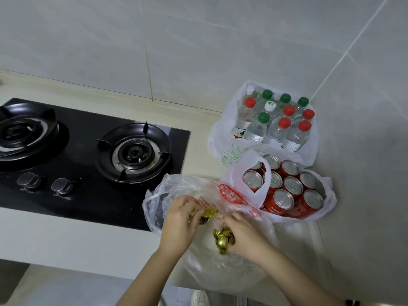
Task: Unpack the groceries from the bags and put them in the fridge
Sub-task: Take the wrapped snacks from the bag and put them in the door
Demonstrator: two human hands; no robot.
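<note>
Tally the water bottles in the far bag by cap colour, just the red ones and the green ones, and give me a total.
Red-capped bottles: 5
Green-capped bottles: 4
Total: 9

A home kitchen: 2-burner gas hob (pixel 88 151), tiled wall (pixel 198 51), countertop (pixel 66 235).

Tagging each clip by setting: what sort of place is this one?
Most likely a home kitchen: a black two-burner gas hob set in a pale countertop, against a tiled wall.
</note>
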